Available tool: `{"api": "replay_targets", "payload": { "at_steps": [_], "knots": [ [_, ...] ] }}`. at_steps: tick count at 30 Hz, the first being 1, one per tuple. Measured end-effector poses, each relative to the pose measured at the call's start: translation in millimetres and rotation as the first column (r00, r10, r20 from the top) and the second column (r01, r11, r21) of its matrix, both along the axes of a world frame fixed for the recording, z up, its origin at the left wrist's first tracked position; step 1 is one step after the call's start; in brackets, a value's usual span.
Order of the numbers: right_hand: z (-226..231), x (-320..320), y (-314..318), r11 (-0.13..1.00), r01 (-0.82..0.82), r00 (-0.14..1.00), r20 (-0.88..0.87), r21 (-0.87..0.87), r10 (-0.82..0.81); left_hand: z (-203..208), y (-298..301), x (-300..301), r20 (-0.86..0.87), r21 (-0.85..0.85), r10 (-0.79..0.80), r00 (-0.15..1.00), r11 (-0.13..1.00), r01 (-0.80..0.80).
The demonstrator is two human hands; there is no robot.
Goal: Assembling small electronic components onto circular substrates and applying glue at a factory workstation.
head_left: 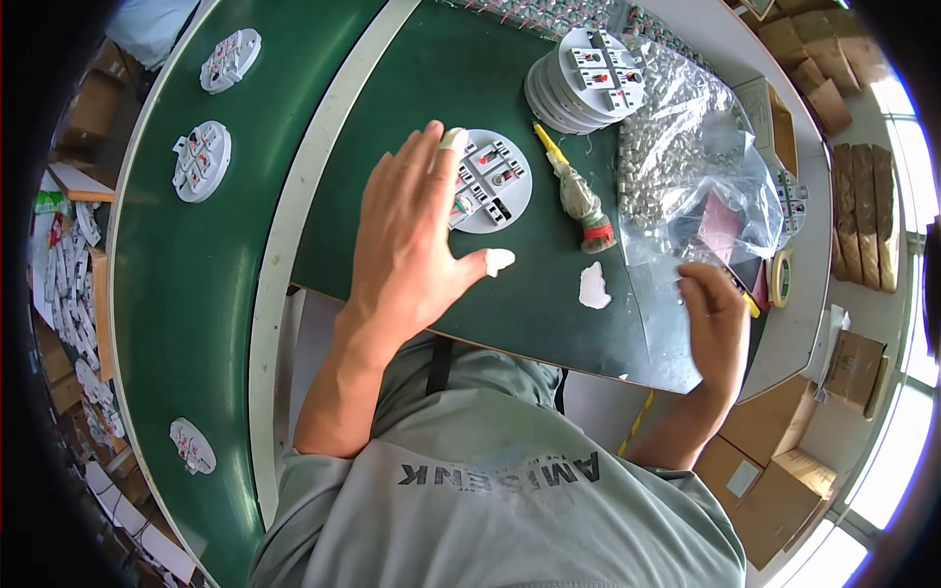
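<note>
My left hand (pixel 407 235) is stretched out flat over the left part of a round grey-white disc (pixel 512 186), its fingers extended. White wraps cover the thumb tip and one fingertip. The disc carries small black-and-white fittings with red bits, and lies on the green work table (pixel 441 78). To the right, my right hand (pixel 716 318) has its fingers curled in a pinch beside the lower edge of a clear plastic bag (pixel 676 147) full of small metallic parts. Whatever lies between those fingers is hidden. Between the hands rests a tool with a yellow tapered tip and wrapped body (pixel 580 201).
A stack of similar discs (pixel 578 93) stands at the back. A white scrap (pixel 594 286) lies near the front edge. Several discs, one of them far back (pixel 231 61), sit on the green belt (pixel 196 314) to the left. A tape roll (pixel 779 278) is by the right rim.
</note>
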State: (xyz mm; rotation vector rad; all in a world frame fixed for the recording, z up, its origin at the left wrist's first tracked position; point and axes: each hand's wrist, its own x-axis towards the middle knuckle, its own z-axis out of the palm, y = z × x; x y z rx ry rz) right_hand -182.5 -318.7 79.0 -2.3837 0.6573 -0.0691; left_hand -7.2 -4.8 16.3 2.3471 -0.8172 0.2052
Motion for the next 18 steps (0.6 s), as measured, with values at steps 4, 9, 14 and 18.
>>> {"api": "replay_targets", "payload": {
  "at_steps": [4,9,14,18],
  "knots": [
    [-36.5,17.4,-55.9,0.973,0.133,0.990,0.076,-0.188,-0.121,-4.1,-20.7,10.2,0.001,0.155,-0.016,1.000,0.988,0.016],
    [-79.3,88.3,-104.3,0.944,-0.038,0.963,0.242,-0.327,0.122,-5.6,-18.1,19.5,-0.133,0.144,-0.053,0.990,0.987,0.072],
    [-58.8,139.8,-75.2,0.926,-0.014,0.999,0.037,-0.378,0.031,4.3,-7.3,29.7,-0.154,-0.018,-0.141,0.978,0.990,0.140],
    [-79.7,143.3,-92.4,0.878,-0.079,0.982,0.116,-0.473,0.151,1.3,17.0,48.4,-0.538,-0.540,-0.337,0.772,0.842,-0.009]
  ]
}}
